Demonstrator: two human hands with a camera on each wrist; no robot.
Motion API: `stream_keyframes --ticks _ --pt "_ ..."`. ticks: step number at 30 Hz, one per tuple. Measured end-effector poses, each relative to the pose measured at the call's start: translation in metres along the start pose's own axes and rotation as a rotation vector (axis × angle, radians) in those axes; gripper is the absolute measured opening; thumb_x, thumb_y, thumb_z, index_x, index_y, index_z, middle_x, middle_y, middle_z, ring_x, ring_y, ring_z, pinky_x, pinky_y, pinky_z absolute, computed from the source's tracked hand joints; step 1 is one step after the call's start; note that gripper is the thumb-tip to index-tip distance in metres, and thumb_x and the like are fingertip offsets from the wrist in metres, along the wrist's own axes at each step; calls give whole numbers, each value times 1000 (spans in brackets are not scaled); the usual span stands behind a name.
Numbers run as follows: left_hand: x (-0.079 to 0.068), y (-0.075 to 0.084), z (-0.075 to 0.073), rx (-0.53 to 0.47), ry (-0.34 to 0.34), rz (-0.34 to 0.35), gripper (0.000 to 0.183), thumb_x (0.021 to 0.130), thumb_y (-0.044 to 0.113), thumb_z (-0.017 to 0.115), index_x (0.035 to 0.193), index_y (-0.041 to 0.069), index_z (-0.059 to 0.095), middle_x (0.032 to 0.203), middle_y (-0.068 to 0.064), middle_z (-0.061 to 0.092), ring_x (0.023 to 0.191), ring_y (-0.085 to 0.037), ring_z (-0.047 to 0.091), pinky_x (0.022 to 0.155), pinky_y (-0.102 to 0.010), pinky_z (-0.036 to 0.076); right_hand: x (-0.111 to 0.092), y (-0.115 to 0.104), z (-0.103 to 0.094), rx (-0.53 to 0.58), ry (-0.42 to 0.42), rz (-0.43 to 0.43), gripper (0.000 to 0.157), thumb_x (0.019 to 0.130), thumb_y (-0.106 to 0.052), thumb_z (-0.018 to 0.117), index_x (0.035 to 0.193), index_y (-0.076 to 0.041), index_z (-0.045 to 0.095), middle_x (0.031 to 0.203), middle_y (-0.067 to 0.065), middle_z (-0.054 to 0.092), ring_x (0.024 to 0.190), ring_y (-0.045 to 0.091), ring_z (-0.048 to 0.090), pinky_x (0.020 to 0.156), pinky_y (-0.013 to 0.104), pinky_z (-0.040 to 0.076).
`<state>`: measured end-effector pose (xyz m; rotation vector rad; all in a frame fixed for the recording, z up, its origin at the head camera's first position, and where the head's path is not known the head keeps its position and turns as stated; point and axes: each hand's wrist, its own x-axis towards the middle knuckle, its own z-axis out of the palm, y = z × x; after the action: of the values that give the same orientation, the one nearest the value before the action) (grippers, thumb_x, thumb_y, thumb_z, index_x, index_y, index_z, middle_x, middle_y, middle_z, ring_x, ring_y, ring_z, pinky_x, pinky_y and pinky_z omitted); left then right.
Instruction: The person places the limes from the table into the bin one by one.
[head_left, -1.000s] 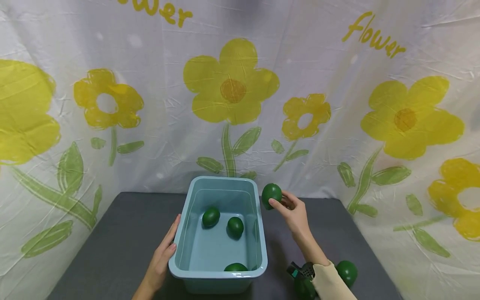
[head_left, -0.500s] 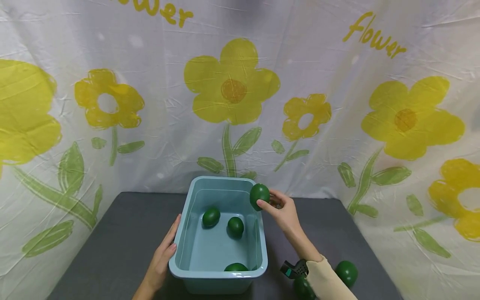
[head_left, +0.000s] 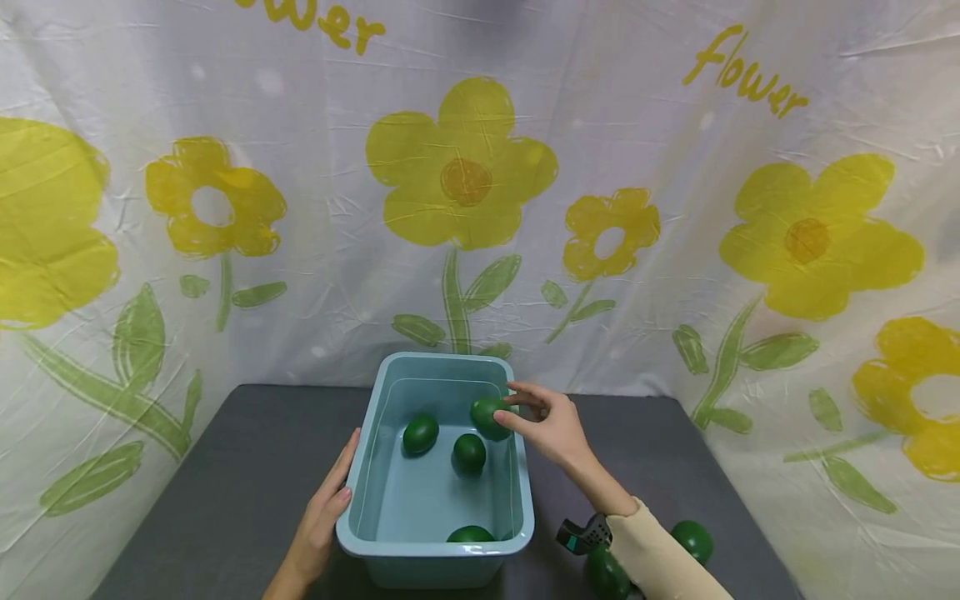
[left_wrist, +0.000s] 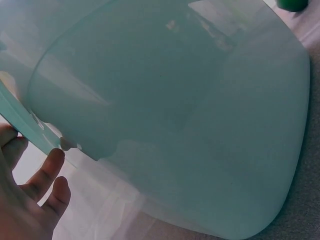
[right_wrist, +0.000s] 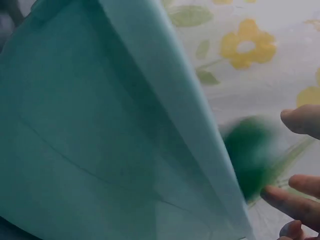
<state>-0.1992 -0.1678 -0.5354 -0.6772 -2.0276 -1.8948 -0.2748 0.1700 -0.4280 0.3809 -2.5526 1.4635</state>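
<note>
Right hand (head_left: 551, 427): fingers spread at the right rim of the blue bin (head_left: 435, 549); in the right wrist view nothing is pinched, though one fingertip overlaps the upper green fruit (head_left: 489, 418); whether it touches, I cannot tell.
Upper green fruit: inside the bin, towards its far right corner, just beside the fingertips; blurred in the right wrist view, so probably loose.
Good release: best done low, fingers parting evenly and clear of the rim; the centre fruit (head_left: 469, 455) lies near, and a knock could set both rolling.
Left hand (head_left: 321, 510): fingers apart, mostly straight, resting against the bin's left side; light, steady pressure should suffice, as a hard push might shift it.
Bin floor: the left fruit (head_left: 421, 434) and centre fruit lie apart; the near fruit (head_left: 470, 534) sits by the near wall, partly hidden.
Dark tabletop (head_left: 247, 492): bears the bin upright; two more green fruits (head_left: 607, 573) lie right of it, by the cream sleeve (head_left: 663, 554) and black wrist device (head_left: 583, 534).
Room: white curtain (head_left: 322, 275) behind and at both sides; yellow flowers, green leaves, lettering "flower"; faint creases.
</note>
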Motion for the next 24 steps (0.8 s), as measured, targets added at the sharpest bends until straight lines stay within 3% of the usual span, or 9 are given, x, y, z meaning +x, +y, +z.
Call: stream_keyframes --ticks 3,10,16,24 --pt "0 0 0 3 5 -4 62 107 5 29 169 6 25 175 9 23 155 6 24 112 -9 24 0 1 -3 -12 7 -10 53 92 -32 85 140 -15 71 117 4 80 87 20 58 76 33 41" --pt "-1 -1 0 2 1 15 62 107 3 29 169 6 25 176 8 23 156 5 23 113 -9 24 -6 10 -15 -14 67 10 47 91 -29 86 136 -19 73 115 2 80 100 16 62 85 34 46" --pt "-2 0 -2 -4 -1 15 62 107 2 29 169 5 24 176 8 23 155 5 24 112 -9 25 -17 23 -23 -29 92 18 46 91 -29 86 134 -18 74 114 5 80 83 17 51 75 30 40" --pt "0 -1 0 -6 -5 11 62 107 2 29 169 5 24 176 6 22 156 5 23 112 -9 24 -34 35 -38 -55 136 48 47 91 -30 86 134 -19 73 116 4 80 91 17 59 78 30 44"
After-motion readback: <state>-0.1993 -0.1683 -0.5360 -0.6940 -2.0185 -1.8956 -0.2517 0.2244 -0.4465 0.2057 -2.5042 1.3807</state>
